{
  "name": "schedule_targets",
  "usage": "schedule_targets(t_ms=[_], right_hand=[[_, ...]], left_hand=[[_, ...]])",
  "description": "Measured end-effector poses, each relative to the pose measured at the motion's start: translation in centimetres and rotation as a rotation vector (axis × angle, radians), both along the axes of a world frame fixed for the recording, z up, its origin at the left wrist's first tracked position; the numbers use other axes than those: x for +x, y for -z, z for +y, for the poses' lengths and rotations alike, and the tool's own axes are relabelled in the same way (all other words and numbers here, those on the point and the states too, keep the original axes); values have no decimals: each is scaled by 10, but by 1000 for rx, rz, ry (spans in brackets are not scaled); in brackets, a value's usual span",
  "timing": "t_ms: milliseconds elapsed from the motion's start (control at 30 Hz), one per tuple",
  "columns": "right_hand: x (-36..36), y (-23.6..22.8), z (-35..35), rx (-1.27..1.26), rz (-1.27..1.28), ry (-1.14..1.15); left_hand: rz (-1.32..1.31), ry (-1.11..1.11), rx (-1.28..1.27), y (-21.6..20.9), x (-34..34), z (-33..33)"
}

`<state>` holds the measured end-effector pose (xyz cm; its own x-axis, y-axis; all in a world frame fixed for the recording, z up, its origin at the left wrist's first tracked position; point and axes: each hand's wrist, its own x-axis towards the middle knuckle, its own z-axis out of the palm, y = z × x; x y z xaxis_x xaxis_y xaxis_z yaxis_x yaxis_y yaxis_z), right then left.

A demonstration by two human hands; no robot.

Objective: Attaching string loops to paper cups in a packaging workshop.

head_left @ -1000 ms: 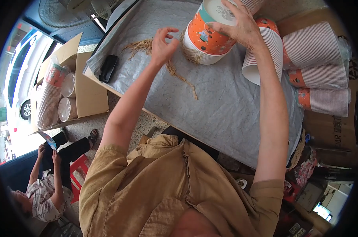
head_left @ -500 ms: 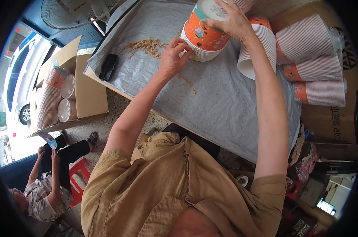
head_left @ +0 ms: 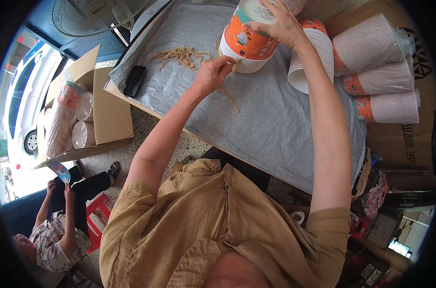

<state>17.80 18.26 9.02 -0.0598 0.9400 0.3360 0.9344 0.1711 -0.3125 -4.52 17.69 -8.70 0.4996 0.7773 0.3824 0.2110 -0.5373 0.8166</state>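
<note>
An upside-down stack of orange paper cups (head_left: 249, 41) with white rims stands at the far side of the table. Over its pale base, my right hand (head_left: 284, 28) spreads its fingers and grips the top cup. Beside the lower rims my left hand (head_left: 212, 76) is closed in a pinch on a tan string (head_left: 236, 66), part of which runs around the stack. A loose length of string (head_left: 231, 100) lies just below that hand. More string lies in a tangled heap (head_left: 182, 56) to the left.
Right of my right forearm lies another cup stack (head_left: 311, 60), with several plastic-wrapped stacks (head_left: 371, 45) beyond. A black case (head_left: 135, 81) sits at the table's left edge. An open carton (head_left: 110, 103) of cups, a fan (head_left: 100, 14) and a seated person (head_left: 59, 230) are farther left.
My left hand has shifted slightly, its fingers now pinched closer together at the rims. My right hand stays on the cup stack. The whole view has moved a little.
</note>
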Motion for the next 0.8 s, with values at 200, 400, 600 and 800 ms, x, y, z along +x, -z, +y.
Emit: schedule_targets(t_ms=[200,400,600,800], right_hand=[[9,6,-7,106,105,-192],[2,6,3,58,-9,-32],[5,7,0,77,-16,-19],[2,5,2,57,-14,-16]], left_hand=[[-2,35,28,6,1,10],[73,50,2,13,-2,16],[150,-206,-149,-5,21,10],[147,-282,8,-2,24,22]])
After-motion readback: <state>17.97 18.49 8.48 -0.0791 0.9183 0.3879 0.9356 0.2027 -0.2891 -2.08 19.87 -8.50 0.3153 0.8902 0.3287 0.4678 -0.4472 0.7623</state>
